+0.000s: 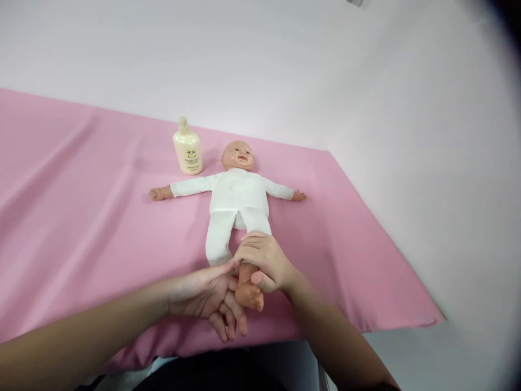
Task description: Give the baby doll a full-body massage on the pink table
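A baby doll (239, 190) in a white top and white trousers lies on its back with its arms spread and its head away from me. My right hand (266, 260) is wrapped over the doll's lower leg on the right side, just above the bare foot (249, 296). Beside that foot, my left hand (209, 298) is palm up with its fingers spread, the fingertips close to or touching the leg. The doll's other foot is hidden behind my left hand.
A cream-coloured pump bottle (188, 149) with a dark printed label stands left of the doll's head. Pink cloth (101, 217) covers the table, wrinkled at the left. A pale wall (260, 65) rises behind it, and the table's right edge slants towards me.
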Tool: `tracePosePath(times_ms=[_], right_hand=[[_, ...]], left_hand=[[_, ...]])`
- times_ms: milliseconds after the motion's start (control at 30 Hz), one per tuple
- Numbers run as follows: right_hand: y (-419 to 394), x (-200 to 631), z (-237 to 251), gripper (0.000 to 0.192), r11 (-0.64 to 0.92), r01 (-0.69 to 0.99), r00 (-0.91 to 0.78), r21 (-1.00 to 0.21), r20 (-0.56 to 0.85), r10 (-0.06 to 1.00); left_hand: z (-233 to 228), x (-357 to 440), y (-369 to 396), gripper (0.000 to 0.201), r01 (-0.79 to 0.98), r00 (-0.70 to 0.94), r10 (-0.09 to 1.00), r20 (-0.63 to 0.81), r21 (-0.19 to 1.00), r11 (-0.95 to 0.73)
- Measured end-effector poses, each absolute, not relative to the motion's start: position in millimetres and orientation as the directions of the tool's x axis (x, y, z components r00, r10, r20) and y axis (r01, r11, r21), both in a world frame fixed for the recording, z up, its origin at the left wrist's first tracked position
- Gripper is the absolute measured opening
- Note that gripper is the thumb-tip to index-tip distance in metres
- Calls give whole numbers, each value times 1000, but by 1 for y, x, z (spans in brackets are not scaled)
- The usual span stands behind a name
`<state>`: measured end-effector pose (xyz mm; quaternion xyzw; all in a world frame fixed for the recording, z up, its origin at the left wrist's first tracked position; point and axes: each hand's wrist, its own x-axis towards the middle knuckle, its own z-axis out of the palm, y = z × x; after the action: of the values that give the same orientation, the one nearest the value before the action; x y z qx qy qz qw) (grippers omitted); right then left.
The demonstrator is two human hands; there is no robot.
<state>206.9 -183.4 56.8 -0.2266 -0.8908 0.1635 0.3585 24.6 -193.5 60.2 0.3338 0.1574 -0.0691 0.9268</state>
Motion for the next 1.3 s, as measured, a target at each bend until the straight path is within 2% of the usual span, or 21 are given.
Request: tracePosePath(times_ms=[167,300,400,600,933,1067,1300], right_hand=[[-176,214,63,71,826,398,-710,-398,436,553],[-175,217,65,56,789,496,-757,-363,265,598],[-176,216,68,48,787,516,-772,-339,214,598],[-180,214,73,41,772,571,-761,-279,173,626],[-179,211,59,37,786,591,-770,-180,166,617],[-179,210,60,36,785,596,-772,-170,150,618],[-181,210,62,35,788,592,-770,-169,170,615]], left_hand=[[57,23,-194,77,211,951,-28,-308,579,788],[51,22,-193,76,249,947,-74,-314,566,786],[43,21,-193,73,254,955,-100,-279,595,763],[35,21,-195,70,303,949,-168,-267,617,726],[24,16,-195,77,259,965,-169,-199,655,710],[25,15,-193,75,210,978,-142,-155,681,702],[38,14,-183,68,112,991,-14,-134,759,641]])
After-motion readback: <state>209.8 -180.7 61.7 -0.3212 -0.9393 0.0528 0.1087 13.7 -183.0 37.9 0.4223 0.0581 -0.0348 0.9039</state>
